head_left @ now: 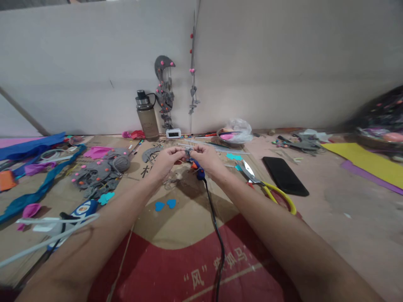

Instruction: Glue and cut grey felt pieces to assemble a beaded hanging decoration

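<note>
My left hand point(168, 160) and my right hand point(206, 157) meet over the cardboard, fingertips pinched together. Between them is a small grey piece point(188, 152), perhaps felt or yarn; its exact shape is hidden by the fingers. Right below, beside my right hand, is a blue glue gun point(200, 173) with an orange trigger, its black cord point(217, 226) running toward me. I cannot tell whether the hand touches it. Two blue heart cutouts point(165, 205) lie nearer me. Some loose grey yarn point(170, 183) rests below my left hand.
Yellow-handled scissors point(267, 186) and a black phone point(285, 176) lie at right. To the left are a grey felt piece with pompoms point(100, 170), a blue power strip point(78, 216) and colored felt strips. A bottle point(147, 119), small clock point(173, 134) and bowl point(234, 136) stand by the wall.
</note>
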### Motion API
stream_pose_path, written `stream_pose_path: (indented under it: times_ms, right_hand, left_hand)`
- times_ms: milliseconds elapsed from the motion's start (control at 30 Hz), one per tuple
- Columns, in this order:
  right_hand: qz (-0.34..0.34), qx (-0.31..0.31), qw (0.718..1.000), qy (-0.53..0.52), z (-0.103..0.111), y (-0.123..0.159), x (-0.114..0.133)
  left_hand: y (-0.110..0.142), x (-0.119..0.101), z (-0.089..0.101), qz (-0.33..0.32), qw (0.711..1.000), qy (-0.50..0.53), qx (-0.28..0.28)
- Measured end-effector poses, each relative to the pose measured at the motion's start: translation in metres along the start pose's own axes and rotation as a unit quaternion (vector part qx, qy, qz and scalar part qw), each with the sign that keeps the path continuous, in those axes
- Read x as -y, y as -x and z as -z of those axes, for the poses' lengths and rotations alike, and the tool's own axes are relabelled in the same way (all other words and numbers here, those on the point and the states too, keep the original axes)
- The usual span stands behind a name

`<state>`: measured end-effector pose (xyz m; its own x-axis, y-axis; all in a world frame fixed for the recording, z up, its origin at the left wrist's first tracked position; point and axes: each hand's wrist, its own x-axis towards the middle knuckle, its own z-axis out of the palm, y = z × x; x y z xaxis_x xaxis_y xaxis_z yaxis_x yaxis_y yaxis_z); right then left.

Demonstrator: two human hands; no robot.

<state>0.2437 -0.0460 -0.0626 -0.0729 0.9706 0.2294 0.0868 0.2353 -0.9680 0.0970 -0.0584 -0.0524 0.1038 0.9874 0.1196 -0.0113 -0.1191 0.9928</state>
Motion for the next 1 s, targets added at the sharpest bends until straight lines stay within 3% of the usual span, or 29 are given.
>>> stream_pose_path:
  times_ms: [167, 300, 567, 867, 1000]
  right_hand:
    - [0.003, 0.009, 1.000, 0.024, -0.003, 0.001, -0.005]
    - [0.050, 0.002, 0.994, 0.094, -0.005, 0.006, -0.001]
    - [0.079, 0.032, 0.991, 0.105, -0.002, 0.005, -0.001]
    - [0.045, -0.001, 0.990, 0.131, 0.001, 0.005, 0.005]
    - [0.073, -0.008, 0.982, 0.175, 0.003, 0.008, 0.009]
  left_hand:
    - [0.000, 0.002, 0.002, -0.030, 0.996, -0.083, -0.006]
    - [0.001, 0.001, 0.002, -0.052, 0.990, -0.125, -0.028]
    - [-0.008, 0.012, 0.006, -0.034, 0.994, -0.075, -0.070]
    - [-0.001, 0.005, 0.002, -0.019, 0.994, -0.098, -0.034]
    - [-0.001, 0.004, 0.003, -0.023, 0.994, -0.101, -0.020]
